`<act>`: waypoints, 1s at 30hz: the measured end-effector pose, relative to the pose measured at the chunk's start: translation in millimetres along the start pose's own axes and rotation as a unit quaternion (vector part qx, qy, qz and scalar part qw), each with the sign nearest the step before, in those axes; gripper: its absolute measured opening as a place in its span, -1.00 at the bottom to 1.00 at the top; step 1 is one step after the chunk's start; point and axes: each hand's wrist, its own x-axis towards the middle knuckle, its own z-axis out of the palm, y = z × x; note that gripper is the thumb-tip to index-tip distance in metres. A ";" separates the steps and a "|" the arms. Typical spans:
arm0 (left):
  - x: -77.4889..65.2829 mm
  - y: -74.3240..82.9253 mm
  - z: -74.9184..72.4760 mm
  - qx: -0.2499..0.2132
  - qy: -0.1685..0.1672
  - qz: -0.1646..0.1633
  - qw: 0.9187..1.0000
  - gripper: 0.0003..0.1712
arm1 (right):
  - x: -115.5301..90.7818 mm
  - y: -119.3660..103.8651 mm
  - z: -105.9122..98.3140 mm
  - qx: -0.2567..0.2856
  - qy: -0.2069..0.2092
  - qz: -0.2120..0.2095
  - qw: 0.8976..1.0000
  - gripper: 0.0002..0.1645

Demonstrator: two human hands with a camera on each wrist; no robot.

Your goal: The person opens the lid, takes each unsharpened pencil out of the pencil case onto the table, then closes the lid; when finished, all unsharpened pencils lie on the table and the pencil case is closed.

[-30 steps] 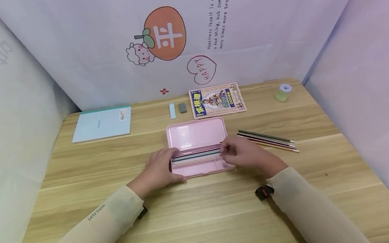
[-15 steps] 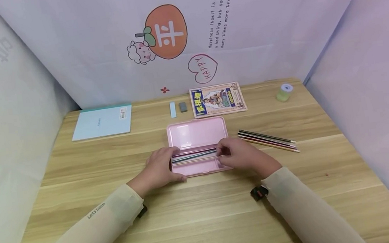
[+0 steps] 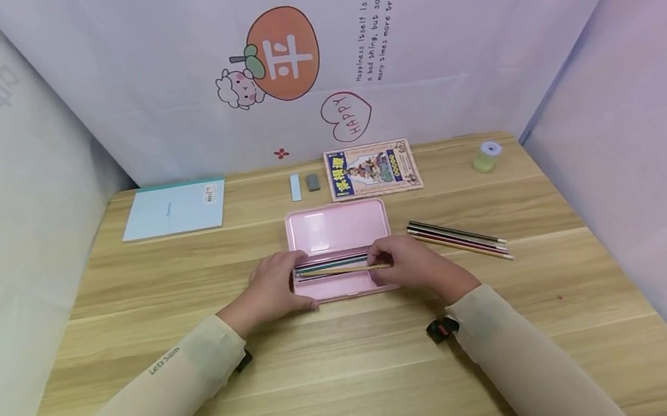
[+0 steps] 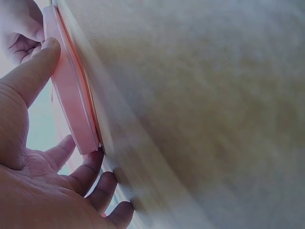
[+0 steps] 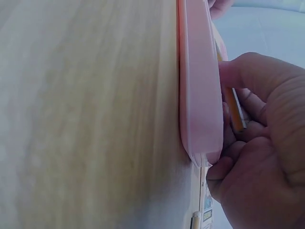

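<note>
A pink pencil case [image 3: 339, 228] lies on the table with its lid folded back. Several pencils [image 3: 331, 264] lie lengthwise inside, teal and dark ones among them. My left hand [image 3: 271, 288] grips the case's left end, the thumb [image 4: 40, 67] on its front wall and the fingers spread round the end. At the right end my right hand [image 3: 418, 263] pinches a yellow pencil [image 3: 344, 270] between thumb and curled fingers, over the front part of the case. In the right wrist view the pencil's end [image 5: 236, 112] sticks out under the thumb, beside the pink wall.
Several pencils [image 3: 459, 240] lie fanned to the right of the case. Along the table's back stand or lie a light blue notebook [image 3: 174, 210], a pale blue strip [image 3: 296, 188], a grey block [image 3: 314, 182], a comic-style booklet [image 3: 374, 170] and a small green jar [image 3: 486, 156].
My right hand has moved slightly left over the case. The yellow pencil now shows raised across the other pencils, and the teal pencil, slanted half a second ago, lies straighter. My left hand stays put.
</note>
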 end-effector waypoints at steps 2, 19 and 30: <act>0.7 0.0 0.0 0.001 -0.001 -0.001 1.000 0.14 | -1.1 0.7 0.0 0.015 0.005 0.003 1.000 -0.89; 0.6 0.1 1.0 -0.001 -0.002 -0.002 1.000 0.14 | -13.5 10.9 -7.8 0.133 0.113 -0.006 0.985 -0.86; 0.6 0.0 1.0 -0.002 -0.002 -0.006 1.000 0.13 | -43.0 64.3 -60.6 0.114 0.197 0.051 0.973 -0.82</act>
